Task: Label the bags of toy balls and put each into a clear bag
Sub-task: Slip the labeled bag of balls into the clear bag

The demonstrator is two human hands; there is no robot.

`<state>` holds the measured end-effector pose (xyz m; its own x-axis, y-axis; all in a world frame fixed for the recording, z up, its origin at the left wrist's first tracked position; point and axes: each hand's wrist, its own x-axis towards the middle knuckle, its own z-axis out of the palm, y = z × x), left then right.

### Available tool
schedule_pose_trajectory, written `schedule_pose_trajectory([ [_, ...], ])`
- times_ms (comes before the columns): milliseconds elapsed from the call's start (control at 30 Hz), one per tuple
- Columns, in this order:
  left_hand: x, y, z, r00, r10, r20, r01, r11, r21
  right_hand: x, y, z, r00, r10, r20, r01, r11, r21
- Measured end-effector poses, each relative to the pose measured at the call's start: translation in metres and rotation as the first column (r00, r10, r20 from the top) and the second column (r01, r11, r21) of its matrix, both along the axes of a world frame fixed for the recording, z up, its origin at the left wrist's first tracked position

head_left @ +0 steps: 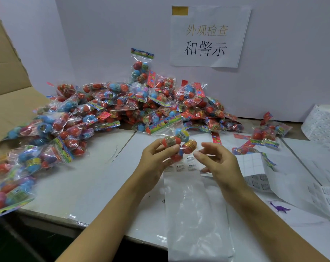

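Heap of toy-ball bags (122, 108) far left on table (96, 178); clear bag (194, 214) near centre; label roll (324, 123) far right; sign (209, 36) on wall behind.

— Where's there room on the bench (96, 174)?

— Bare patch front left, between the heap (122, 106) at the back and the near edge. The middle is taken by both hands and the clear bag (194, 210).

— And right?

— Crowded: label sheets (255, 173), a label roll (324, 121) at the far edge, a few loose bags (264, 133). More bags spill over the left edge near the box (11, 87).
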<state>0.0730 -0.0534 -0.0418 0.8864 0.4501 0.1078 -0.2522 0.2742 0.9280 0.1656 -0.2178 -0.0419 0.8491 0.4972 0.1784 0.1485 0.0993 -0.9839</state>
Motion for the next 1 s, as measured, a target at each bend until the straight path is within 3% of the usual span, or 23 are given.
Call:
schedule_pose_trajectory([
  [100, -0.002, 0.000, 0.001, 0.993, -0.119, -0.019, 0.119, 0.993, -0.002, 0.002, 0.000, 0.002, 0.990, 0.087, -0.107, -0.099, 0.989, -0.111],
  [200, -0.004, -0.003, 0.002, 0.982, -0.180, -0.059, 0.185, 0.978, 0.095, -0.001, 0.000, 0.003, 0.980, 0.173, -0.103, -0.182, 0.979, -0.090],
  [433, -0.006, -0.002, -0.003, 0.979, -0.179, -0.100, 0.198, 0.952, 0.232, 0.001, -0.004, 0.005, 0.984, 0.176, -0.032, -0.178, 0.980, -0.092],
  [700, -0.006, -0.001, 0.000, 0.982, -0.178, -0.071, 0.190, 0.948, 0.255, 0.004, -0.007, 0.009, 0.940, 0.296, -0.167, -0.316, 0.944, -0.101],
  [1000, -0.010, 0.010, 0.007, 0.966, -0.215, -0.145, 0.246, 0.937, 0.247, 0.010, -0.015, 0.020, 0.902, 0.418, -0.106, -0.431, 0.871, -0.237],
])
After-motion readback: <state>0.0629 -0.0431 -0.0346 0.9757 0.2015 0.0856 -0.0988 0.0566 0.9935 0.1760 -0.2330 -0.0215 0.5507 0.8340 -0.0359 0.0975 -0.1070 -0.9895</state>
